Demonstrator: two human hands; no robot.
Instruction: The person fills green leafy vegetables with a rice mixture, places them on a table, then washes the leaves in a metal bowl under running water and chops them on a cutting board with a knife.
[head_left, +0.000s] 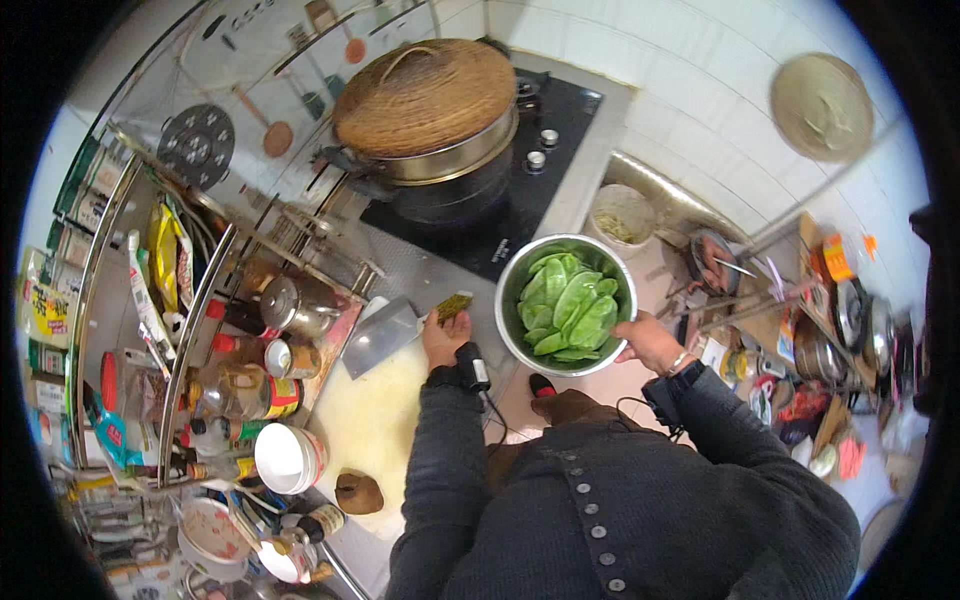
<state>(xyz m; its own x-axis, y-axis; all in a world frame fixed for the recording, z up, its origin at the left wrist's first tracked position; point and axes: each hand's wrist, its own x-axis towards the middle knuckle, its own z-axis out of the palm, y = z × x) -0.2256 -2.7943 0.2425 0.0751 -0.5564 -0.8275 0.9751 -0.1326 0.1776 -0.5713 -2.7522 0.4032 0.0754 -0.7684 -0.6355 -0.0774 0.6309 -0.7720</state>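
My left hand (448, 337) is around the greenish-brown handle of a cleaver (382, 336). The wide metal blade points left over the near end of the counter, beside a pale cutting board (364, 420). My right hand (651, 341) grips the right rim of a round steel bowl (504, 330), which is tilted a little towards me. Flat green pea pods (574, 300) fill much of the bowl. A brown, roundish item (358, 493) lies on the board; its kind is unclear.
A large pot with a woven lid (427, 97) stands on the black gas hob (480, 247). Bottles, jars and a white tub (285, 457) crowd the left side. A bucket (622, 214) stands beyond the bowl. Cluttered shelves (832, 330) are at the right.
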